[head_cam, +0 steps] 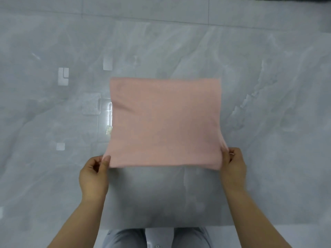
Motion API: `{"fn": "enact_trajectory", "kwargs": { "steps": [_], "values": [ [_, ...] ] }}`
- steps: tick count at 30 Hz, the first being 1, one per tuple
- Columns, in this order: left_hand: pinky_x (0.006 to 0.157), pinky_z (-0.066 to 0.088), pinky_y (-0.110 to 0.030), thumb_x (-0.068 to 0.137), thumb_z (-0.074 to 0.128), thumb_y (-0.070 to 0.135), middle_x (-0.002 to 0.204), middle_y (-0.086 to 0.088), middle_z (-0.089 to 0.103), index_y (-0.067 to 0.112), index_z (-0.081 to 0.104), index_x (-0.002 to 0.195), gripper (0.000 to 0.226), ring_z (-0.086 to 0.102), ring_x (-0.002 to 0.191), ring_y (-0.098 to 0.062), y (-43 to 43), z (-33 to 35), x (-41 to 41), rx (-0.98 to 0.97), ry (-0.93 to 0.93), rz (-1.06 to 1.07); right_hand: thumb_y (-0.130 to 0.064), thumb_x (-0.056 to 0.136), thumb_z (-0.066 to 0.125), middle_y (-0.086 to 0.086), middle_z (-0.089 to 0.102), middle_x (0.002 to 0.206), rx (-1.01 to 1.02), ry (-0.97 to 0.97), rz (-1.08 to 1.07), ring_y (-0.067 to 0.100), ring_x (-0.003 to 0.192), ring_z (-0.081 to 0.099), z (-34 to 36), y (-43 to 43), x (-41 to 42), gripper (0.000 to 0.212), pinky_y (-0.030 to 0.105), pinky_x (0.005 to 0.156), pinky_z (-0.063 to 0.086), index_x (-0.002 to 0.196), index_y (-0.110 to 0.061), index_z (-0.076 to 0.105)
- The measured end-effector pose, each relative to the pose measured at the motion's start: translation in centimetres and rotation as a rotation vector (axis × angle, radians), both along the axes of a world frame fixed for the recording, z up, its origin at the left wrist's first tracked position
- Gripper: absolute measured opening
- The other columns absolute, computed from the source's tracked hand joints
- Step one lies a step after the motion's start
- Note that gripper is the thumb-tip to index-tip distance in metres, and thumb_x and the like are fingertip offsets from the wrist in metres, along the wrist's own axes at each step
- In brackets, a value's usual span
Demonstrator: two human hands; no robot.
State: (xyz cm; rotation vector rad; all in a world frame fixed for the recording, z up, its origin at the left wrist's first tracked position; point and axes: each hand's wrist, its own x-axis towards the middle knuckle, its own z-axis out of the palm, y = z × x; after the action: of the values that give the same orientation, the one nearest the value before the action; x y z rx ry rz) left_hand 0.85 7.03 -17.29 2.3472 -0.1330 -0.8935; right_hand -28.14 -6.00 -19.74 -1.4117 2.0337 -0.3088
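A pink cloth [164, 122] lies spread on a glossy grey marbled tabletop [53, 176], folded into a near-square shape with its far edge straight and its sides running back toward the person. Both hands are at the cloth's near edge, one at each corner. The left hand [94, 176] pinches the near left corner, with its thumb [106, 161] lying on top of the fabric and the other fingers curled beneath or behind it. The right hand [233, 169] pinches the near right corner in the same way, and the fabric there is gathered into small creases that rise along the cloth's right side. Between the two hands the near edge runs taut and almost straight (whether it is raised clear of the surface or resting on it cannot be told). A small pale label [109, 130] sticks out from the cloth's left side, about two thirds of the way down toward the person. To the left of the cloth, bright square and oblong light reflections [63, 76] show in the polished surface, some close beside its left edge and others farther off. On the near side of the cloth, past the tabletop's front edge, the person's legs in light grey trousers [125, 238] are in view, with both bare forearms reaching up from there to the cloth's two near corners.
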Motion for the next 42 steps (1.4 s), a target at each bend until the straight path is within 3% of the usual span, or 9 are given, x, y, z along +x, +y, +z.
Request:
{"fn": "enact_trajectory", "kwargs": {
  "steps": [4,8,17,23,26,31,37,40,42],
  "values": [
    [0.073,0.040,-0.031,0.090,0.057,0.021,0.089,-0.009,0.062,0.008,0.059,0.089,0.013,0.056,0.085,-0.027,0.2,-0.8,0.1,0.026,0.007,-0.079,-0.028,0.090,0.054,0.009,0.053,0.082,0.051,-0.047,-0.005,0.031,0.079,0.056,-0.6,0.9,0.4,0.017,0.030,0.067,0.034,0.088,-0.016,0.042],
    [0.067,0.041,-0.025,0.087,0.061,0.028,0.089,0.003,0.055,0.017,0.054,0.102,0.020,0.052,0.078,-0.016,-1.8,-0.3,0.4,-0.031,0.004,-0.162,-0.048,0.082,0.050,0.013,0.054,0.094,-0.006,-0.062,-0.057,0.027,0.083,0.053,-0.2,1.4,1.6,0.044,0.034,0.073,0.041,0.101,-0.009,0.045],
    [0.075,0.038,-0.032,0.088,0.059,0.016,0.095,-0.009,0.059,0.004,0.055,0.116,0.031,0.056,0.091,-0.031,-2.6,0.1,-0.2,0.095,-0.131,-0.279,-0.027,0.084,0.059,0.031,0.056,0.104,-0.001,0.240,-0.004,0.045,0.099,0.053,-1.4,0.7,3.0,0.039,0.048,0.084,0.039,0.106,0.003,0.049],
    [0.106,0.022,-0.045,0.088,0.042,0.039,0.139,-0.020,0.049,0.017,0.038,0.138,0.055,0.040,0.129,-0.039,-7.5,-1.3,1.0,-0.050,-0.636,-1.031,-0.041,0.084,0.043,0.016,0.044,0.140,-0.440,0.259,0.666,0.025,0.128,0.025,-1.0,-2.8,10.1,0.057,0.044,0.105,0.013,0.135,-0.016,0.035],
    [0.114,0.001,-0.043,0.088,0.020,0.053,0.158,-0.005,0.020,0.024,0.020,0.148,0.066,0.013,0.146,-0.029,-11.9,-2.2,0.2,0.009,-0.598,-1.269,-0.053,0.083,0.034,0.010,0.030,0.150,-0.358,0.278,0.898,0.029,0.138,0.021,-1.9,-5.7,13.2,0.062,0.048,0.111,0.007,0.140,-0.028,0.028],
    [0.115,-0.010,-0.056,0.086,0.021,0.066,0.158,0.003,-0.021,0.025,-0.017,0.147,0.082,-0.020,0.145,-0.029,-13.6,-4.9,2.7,0.339,-0.567,-1.211,-0.064,0.085,0.031,0.004,0.000,0.157,-0.086,0.374,0.646,0.026,0.144,-0.002,-4.1,-11.1,9.1,0.075,0.054,0.112,-0.005,0.145,-0.030,0.002],
    [0.110,-0.027,-0.046,0.086,0.020,0.067,0.160,-0.006,-0.010,0.016,-0.009,0.149,0.086,-0.012,0.146,-0.031,-12.6,-4.1,2.7,0.256,-0.642,-1.114,-0.068,0.084,0.019,0.017,0.019,0.153,-0.243,0.440,0.591,0.032,0.140,0.014,-3.1,-7.6,8.4,0.079,0.051,0.111,0.004,0.144,-0.017,0.015],
    [0.111,-0.025,-0.032,0.088,0.012,0.067,0.157,-0.009,0.019,0.014,0.015,0.148,0.080,0.008,0.145,-0.028,-9.7,-4.6,0.7,0.097,-0.686,-1.392,-0.066,0.085,0.011,0.011,0.024,0.152,-0.239,0.406,0.860,0.027,0.137,0.013,-3.4,-3.0,7.5,0.072,0.048,0.109,0.003,0.144,-0.024,0.017],
    [0.114,-0.021,-0.029,0.090,0.005,0.065,0.155,-0.007,0.025,0.013,0.017,0.147,0.078,-0.002,0.146,-0.020,-7.7,-5.6,0.6,0.132,-0.676,-1.489,-0.068,0.085,0.010,0.003,0.017,0.153,-0.209,0.403,0.924,0.025,0.139,0.009,-4.1,-1.5,6.3,0.069,0.050,0.110,0.004,0.144,-0.032,0.012]
  ]
}}
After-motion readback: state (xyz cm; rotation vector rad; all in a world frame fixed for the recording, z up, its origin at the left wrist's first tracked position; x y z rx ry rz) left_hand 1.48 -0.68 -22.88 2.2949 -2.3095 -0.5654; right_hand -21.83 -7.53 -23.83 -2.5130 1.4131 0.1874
